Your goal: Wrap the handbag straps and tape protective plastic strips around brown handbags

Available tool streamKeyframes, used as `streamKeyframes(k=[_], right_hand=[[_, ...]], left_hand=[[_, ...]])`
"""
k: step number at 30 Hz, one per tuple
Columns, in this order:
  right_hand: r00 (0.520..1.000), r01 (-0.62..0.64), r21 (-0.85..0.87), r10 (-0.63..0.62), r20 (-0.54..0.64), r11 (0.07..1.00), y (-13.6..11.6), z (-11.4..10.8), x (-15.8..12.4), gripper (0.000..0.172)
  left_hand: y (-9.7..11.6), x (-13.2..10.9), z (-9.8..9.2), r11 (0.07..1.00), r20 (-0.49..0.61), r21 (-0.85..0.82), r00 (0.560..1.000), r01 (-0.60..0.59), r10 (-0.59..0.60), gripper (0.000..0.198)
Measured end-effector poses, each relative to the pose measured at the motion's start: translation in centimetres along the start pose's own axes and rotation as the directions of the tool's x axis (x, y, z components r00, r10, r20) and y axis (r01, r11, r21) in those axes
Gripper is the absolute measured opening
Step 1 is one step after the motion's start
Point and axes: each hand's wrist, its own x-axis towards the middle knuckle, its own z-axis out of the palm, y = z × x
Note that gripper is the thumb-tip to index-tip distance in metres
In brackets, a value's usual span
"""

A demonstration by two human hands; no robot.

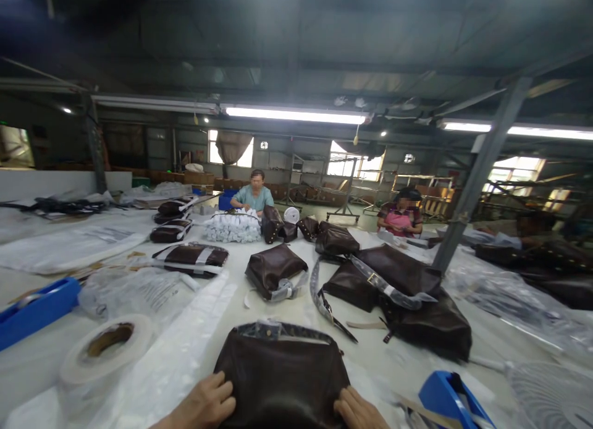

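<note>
A dark brown leather handbag [287,376] lies in front of me at the table's near edge, its strap [278,331] wrapped in clear plastic along the top. My left hand [210,401] grips the bag's left side with curled fingers. On the opposite side, my right hand [354,407] is closed on the bag's lower right edge. The bag's bottom runs out of view. Beyond it sits another brown handbag [275,269], apart from both hands.
Several brown bags [421,311] are piled on the right. A tape roll [106,348], blue tape dispenser [41,308] and plastic bags [143,290] lie left. Near right are another blue dispenser [451,398] and a white fan [551,392]. Two people [254,197] sit across the table.
</note>
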Motion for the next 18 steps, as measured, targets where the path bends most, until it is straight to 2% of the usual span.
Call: streamKeyframes(k=[2, 4, 6, 8, 9, 11, 12, 14, 16, 18], right_hand=[[0.998, -0.002, 0.006, 0.002, -0.064, 1.000, -0.2, 0.4, 0.1, 0.019], [0.995, 0.008, 0.014, -0.007, -0.097, 1.000, -0.4, 0.7, 0.2, 0.017], [0.994, 0.012, 0.021, -0.010, -0.110, 1.000, -0.5, 0.8, 0.5, 0.018], [0.993, -0.003, 0.026, 0.006, -0.116, 1.000, -0.8, 0.5, 0.9, 0.018], [0.994, -0.023, 0.031, 0.027, -0.111, 0.999, -1.0, 0.2, 1.1, 0.017], [0.994, -0.075, 0.043, 0.078, -0.077, 0.996, -1.4, -0.4, 1.1, 0.016], [0.993, -0.104, 0.056, 0.106, -0.048, 0.993, -1.5, -0.7, 0.8, 0.018], [0.987, -0.158, 0.084, 0.158, 0.004, 0.984, -1.4, -1.1, -0.2, 0.033], [0.978, -0.208, 0.104, 0.204, 0.048, 0.973, -1.3, -1.4, -1.7, 0.056], [0.966, -0.258, 0.113, 0.253, 0.061, 0.959, -1.4, -1.6, -3.1, 0.072]], left_hand=[[-0.1, 0.3, 1.2, 1.000, -0.014, 0.000, 1.000, 0.016, -0.016, 0.010], [0.2, 0.7, 0.4, 0.998, 0.057, 0.003, 0.997, 0.059, -0.059, 0.010], [1.3, 1.6, -2.1, 0.994, 0.145, 0.007, 0.984, 0.105, -0.105, 0.030], [3.1, 3.0, -5.2, 0.993, 0.113, -0.019, 0.987, 0.113, -0.110, 0.058], [4.1, 3.8, -6.6, 0.997, 0.062, -0.041, 0.996, 0.060, -0.057, 0.067], [6.1, 5.5, -8.3, 0.997, 0.031, -0.066, 0.998, -0.047, 0.049, 0.075], [7.0, 6.2, -8.5, 0.994, 0.046, -0.079, 0.996, -0.071, 0.074, 0.072], [8.0, 7.1, -7.9, 0.996, 0.080, -0.085, 0.996, -0.035, 0.042, 0.062], [8.1, 7.4, -6.7, 0.994, 0.095, -0.103, 0.994, -0.038, 0.048, 0.063], [7.5, 7.2, -5.6, 0.989, 0.104, -0.120, 0.989, -0.091, 0.103, 0.065]])
